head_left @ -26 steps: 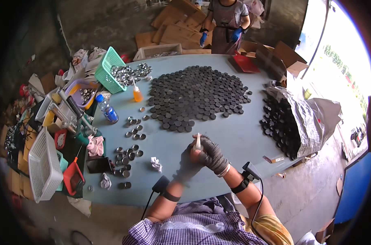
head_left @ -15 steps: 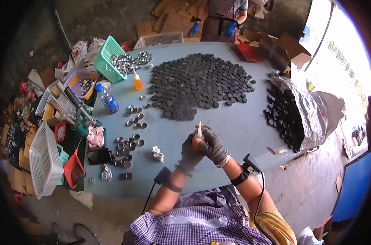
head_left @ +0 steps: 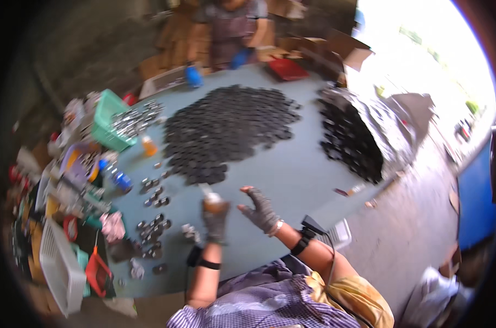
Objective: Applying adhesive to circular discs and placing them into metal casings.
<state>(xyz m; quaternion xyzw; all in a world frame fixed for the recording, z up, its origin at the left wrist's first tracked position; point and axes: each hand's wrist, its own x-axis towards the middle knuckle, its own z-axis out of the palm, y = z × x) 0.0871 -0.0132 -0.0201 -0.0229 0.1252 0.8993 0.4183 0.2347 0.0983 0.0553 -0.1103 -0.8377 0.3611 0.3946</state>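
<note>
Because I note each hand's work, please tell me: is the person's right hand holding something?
No, the right hand is open over the table, with nothing visible in its grasp.

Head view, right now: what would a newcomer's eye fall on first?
Most likely the broad spread of black discs across the middle of the table. Next, perhaps, the silver bag at the table's right, with a heap of dark pieces at its open mouth. At the near side, the left hand holds a blurred white nozzle, and the right hand beside it is open.
</note>
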